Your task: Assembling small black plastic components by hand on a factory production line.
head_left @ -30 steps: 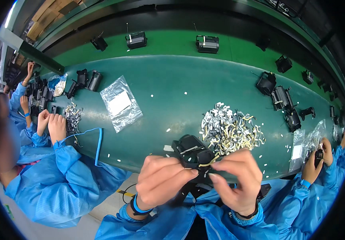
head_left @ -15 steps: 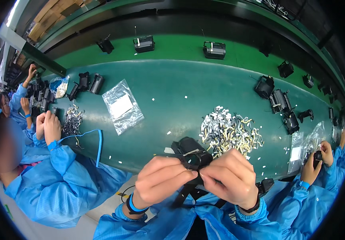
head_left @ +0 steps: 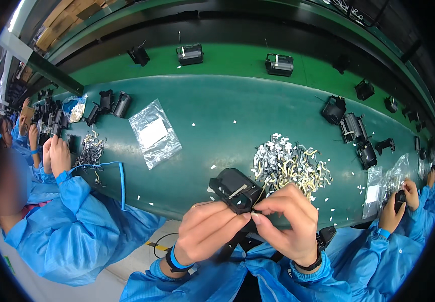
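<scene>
- Head view: right hand (head_left: 289, 221) pinches a thin metal clip (head_left: 258, 197) between narrow fingertips, left hand (head_left: 208, 232) clamps the black plastic housing (head_left: 235, 189) from below.
- Housing sits just above both sets of fingers, touching them.
- Clip could slip and drop if the pinch eases.
- Beyond the fingers, the pile of metal clips (head_left: 292, 165) on the green conveyor belt (head_left: 217, 105).

I count one black housing (head_left: 236, 190) in my hands, one heap of metal clips (head_left: 290, 164) at centre right, one clear bag (head_left: 154, 133) centre left, two black units (head_left: 190, 54) (head_left: 279, 64) along the top.
</scene>
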`<state>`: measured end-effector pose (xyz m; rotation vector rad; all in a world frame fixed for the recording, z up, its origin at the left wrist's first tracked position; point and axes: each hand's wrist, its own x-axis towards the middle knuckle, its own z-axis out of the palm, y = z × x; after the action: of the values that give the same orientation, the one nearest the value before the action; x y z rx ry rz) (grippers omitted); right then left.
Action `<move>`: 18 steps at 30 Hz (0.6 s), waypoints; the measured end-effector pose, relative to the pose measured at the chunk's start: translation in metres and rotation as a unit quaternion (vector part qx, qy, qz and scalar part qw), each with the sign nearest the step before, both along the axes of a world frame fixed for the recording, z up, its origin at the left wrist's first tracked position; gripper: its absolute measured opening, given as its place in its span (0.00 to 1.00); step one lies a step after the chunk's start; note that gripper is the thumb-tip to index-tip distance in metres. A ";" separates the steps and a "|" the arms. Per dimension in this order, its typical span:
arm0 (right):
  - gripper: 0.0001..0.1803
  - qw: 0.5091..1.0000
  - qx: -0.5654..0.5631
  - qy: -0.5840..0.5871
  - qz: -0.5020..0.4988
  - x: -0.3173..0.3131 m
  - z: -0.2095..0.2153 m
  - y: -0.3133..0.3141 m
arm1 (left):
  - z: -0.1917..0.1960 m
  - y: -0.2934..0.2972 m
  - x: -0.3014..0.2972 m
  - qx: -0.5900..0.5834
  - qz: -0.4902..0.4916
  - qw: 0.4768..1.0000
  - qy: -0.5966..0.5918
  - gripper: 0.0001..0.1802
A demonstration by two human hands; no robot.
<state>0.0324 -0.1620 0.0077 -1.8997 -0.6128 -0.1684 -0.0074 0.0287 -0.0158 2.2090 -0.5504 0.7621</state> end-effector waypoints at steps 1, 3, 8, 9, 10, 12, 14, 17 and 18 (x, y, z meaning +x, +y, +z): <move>0.14 1.000 -0.001 0.031 -0.002 -0.001 0.000 0.000 | -0.001 0.001 0.000 0.020 -0.004 1.000 -0.013 0.15; 0.13 0.999 -0.001 0.039 -0.003 -0.003 0.001 0.001 | 0.000 0.002 -0.001 0.033 -0.008 0.999 -0.020 0.16; 0.11 1.000 0.000 -0.026 0.017 0.002 -0.002 -0.004 | 0.001 -0.001 0.003 -0.023 0.002 1.000 0.018 0.16; 0.10 0.999 -0.006 -0.034 0.033 0.004 -0.001 -0.006 | 0.000 0.000 0.004 -0.060 -0.009 0.998 0.032 0.16; 0.10 0.998 -0.013 -0.042 0.048 0.005 0.000 -0.008 | -0.002 0.000 0.004 -0.096 -0.020 0.994 0.045 0.16; 0.10 1.000 -0.009 -0.009 0.012 0.002 -0.002 -0.006 | -0.004 -0.001 0.005 -0.098 -0.013 0.994 0.044 0.16; 0.11 0.999 -0.009 0.027 -0.020 0.001 -0.001 -0.004 | -0.005 -0.002 0.005 -0.099 -0.004 0.994 0.043 0.16; 0.11 0.999 -0.004 0.052 -0.007 0.000 0.002 0.000 | -0.006 -0.004 0.004 -0.050 0.011 0.998 0.026 0.16; 0.11 0.999 -0.004 0.051 -0.007 0.000 0.002 0.000 | -0.006 -0.005 0.004 -0.041 0.013 0.999 0.020 0.16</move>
<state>0.0328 -0.1618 0.0095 -1.9090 -0.5316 -0.0769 -0.0031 0.0236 -0.0218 2.1543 -0.4636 0.7380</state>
